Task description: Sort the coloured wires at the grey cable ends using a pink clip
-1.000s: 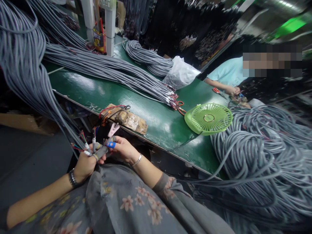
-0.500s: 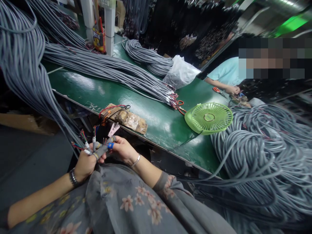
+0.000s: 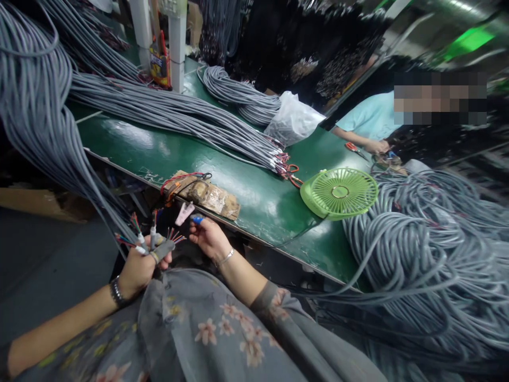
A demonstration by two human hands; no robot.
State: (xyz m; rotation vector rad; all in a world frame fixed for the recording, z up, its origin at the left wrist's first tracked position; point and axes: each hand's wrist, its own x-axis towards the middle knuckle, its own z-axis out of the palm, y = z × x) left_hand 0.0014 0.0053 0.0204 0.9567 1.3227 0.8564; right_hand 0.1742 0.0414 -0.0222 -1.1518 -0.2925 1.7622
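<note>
We note our left hand [image 3: 137,268] clenched around grey stripped-end cables [image 3: 153,241] below the green table's [image 3: 254,196] near edge. Our right hand [image 3: 209,239], just apart, pinches a small blue tool [image 3: 196,218] beneath that edge; floor lies open leftward.

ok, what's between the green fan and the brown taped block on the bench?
Head view: bare green tabletop between fan and taped block.

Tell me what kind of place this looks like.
Most likely a cable assembly workshop. Big bundles of grey cables lie across a long green workbench, the left hand holds cable ends with stripped coloured wires, and another person works further along the same bench.
</note>
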